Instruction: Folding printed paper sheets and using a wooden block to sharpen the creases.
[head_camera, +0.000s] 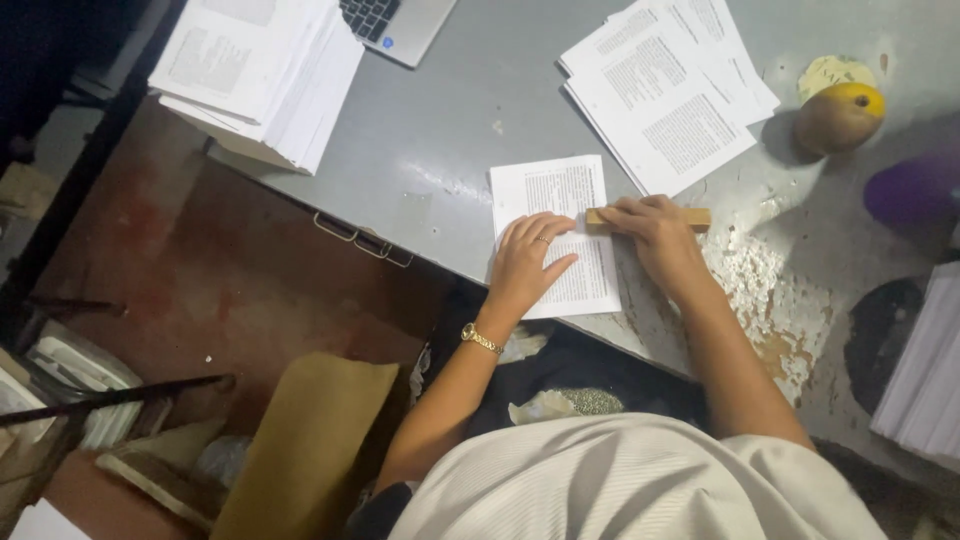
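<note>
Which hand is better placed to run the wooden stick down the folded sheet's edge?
Right. The right hand already grips the wooden stick at the printed sheet's right edge, while the left hand lies flat on the sheet, pinning it.

Single view, head-mounted, looking steeply down from above the person's own shoulders. Close range: forearms run up from the bottom edge to the hands, left (527, 262) and right (655, 232), near frame centre. The grey surface (450, 130) crosses the frame diagonally, filling the upper right; floor (230, 270) shows lower left. No second view.
</note>
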